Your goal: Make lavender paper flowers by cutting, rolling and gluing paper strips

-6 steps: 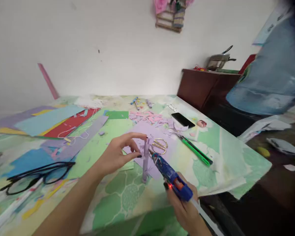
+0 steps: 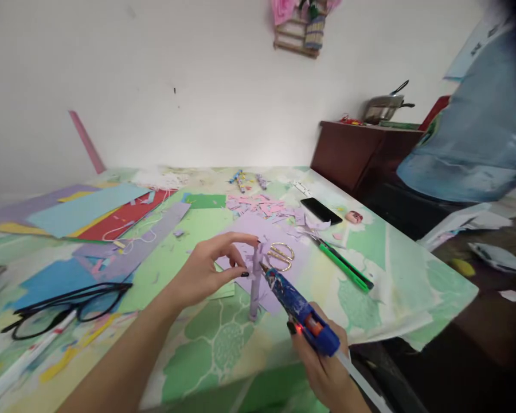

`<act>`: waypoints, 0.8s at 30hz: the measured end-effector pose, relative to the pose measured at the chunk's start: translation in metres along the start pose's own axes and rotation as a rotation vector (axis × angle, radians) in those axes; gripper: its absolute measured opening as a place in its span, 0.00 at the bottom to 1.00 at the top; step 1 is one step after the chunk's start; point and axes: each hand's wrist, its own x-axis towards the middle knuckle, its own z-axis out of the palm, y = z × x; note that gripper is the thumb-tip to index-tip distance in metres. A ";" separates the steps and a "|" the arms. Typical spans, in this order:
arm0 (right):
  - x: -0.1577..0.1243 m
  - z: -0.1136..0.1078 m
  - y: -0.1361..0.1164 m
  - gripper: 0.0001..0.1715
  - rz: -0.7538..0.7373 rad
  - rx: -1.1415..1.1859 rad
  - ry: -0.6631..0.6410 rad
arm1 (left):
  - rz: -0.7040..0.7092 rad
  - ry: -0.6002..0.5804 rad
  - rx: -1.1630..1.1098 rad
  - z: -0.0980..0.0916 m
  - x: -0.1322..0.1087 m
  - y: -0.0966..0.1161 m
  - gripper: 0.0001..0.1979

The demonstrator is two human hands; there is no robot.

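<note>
Two at once: pinching a lilac paper tube [image 2: 255, 295] upright at lower centre of frame with the left hand [image 2: 208, 264], gripping a blue hot-glue gun [image 2: 298, 307], lower right, in the right hand [image 2: 327, 367].

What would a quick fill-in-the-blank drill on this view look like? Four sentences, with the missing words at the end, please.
1. The right hand holds a blue ____.
2. The slim stick by the fingertips of the left hand is light ____ in colour.
3. The scissor handles are coloured ____.
4. The black-framed glasses lie to the person's ____.

Missing words: glue gun; purple; gold; left.
</note>
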 end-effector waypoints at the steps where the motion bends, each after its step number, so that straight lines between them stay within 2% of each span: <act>1: 0.000 0.000 -0.002 0.07 0.011 0.007 -0.016 | -0.001 0.001 0.001 0.000 0.000 0.000 0.20; 4: 0.001 -0.001 -0.007 0.06 0.034 0.024 -0.071 | -0.006 0.005 -0.007 0.000 0.000 -0.001 0.20; 10: 0.000 0.002 -0.012 0.06 0.116 0.048 -0.057 | -0.016 0.008 0.002 0.000 0.000 -0.001 0.20; 24: 0.002 0.002 -0.013 0.08 0.107 0.031 -0.027 | -0.022 0.008 -0.010 0.000 -0.001 -0.001 0.20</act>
